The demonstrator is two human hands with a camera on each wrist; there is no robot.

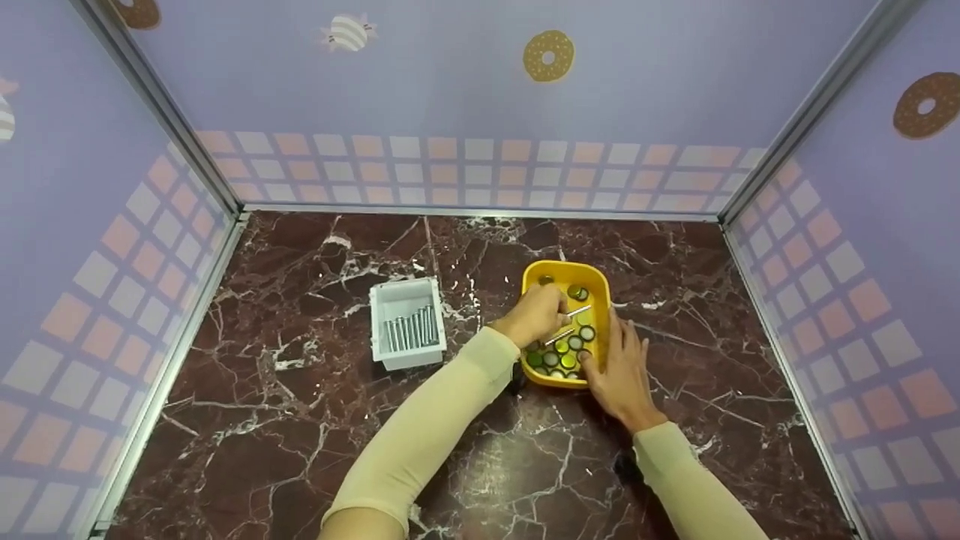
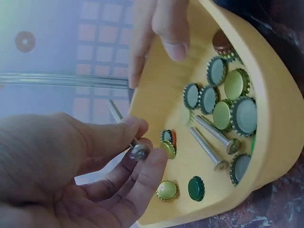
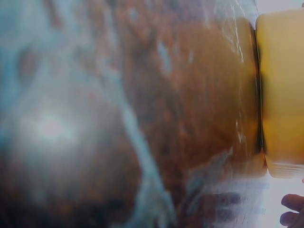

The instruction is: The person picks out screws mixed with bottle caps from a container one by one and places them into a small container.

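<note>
My left hand (image 1: 536, 313) is over the yellow bin (image 1: 566, 268). Between thumb and fingers it pinches a silver bolt (image 2: 138, 151), its round head facing the left wrist camera. Below it, inside the bin, lie two more bolts (image 2: 207, 151) among bottle caps (image 2: 235, 84) in green, gold and silver-grey, some turned up. My right hand (image 1: 622, 371) grips the bin's right wall, thumb over the rim inside and fingers along the outside. The right wrist view catches the bin's outer side (image 3: 285, 95) and blurred fingertips (image 3: 292, 209) at the lower right edge.
Left of the yellow bin stands a white bin (image 1: 381, 300) with a row of several silver bolts (image 1: 411, 330). Both bins rest on a dark red marbled surface (image 1: 300, 420), enclosed by patterned panels (image 1: 450, 97) at the back and both sides.
</note>
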